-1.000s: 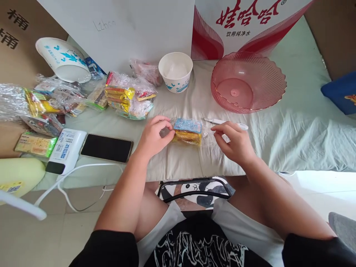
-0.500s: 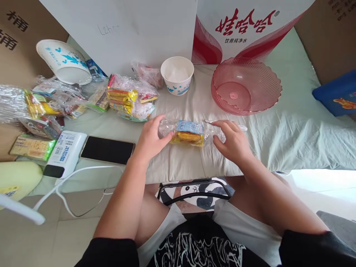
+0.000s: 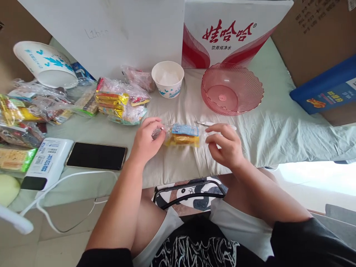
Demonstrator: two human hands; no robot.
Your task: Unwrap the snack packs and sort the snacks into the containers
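A small bundle of snack packets (image 3: 184,139), yellow-gold with a blue label (image 3: 185,129) on top, lies on the green cloth in front of me, in clear plastic wrap. My left hand (image 3: 148,140) is at its left end, thumb and index finger pinched on the gathered wrap. At the right end, my right hand (image 3: 226,145) has curled fingers, with thumb and fingertips closed on the clear wrap. Just beyond the right fingers lies a slim white-handled tool (image 3: 215,124) with a narrow metal end, partly hidden by the hand.
A white paper bowl (image 3: 168,79) and a pink ribbed bowl (image 3: 232,89) stand behind. Wrapped snacks (image 3: 119,100) lie left, by a tipped paper tub (image 3: 47,65). Nearer are a phone (image 3: 96,155) and a white power bank (image 3: 48,163) with a cable. Cartons (image 3: 228,33) line the back.
My fingers have drawn in from a looser spread to pinch the wrap at both ends. The view has shifted, so the surroundings appear further left.
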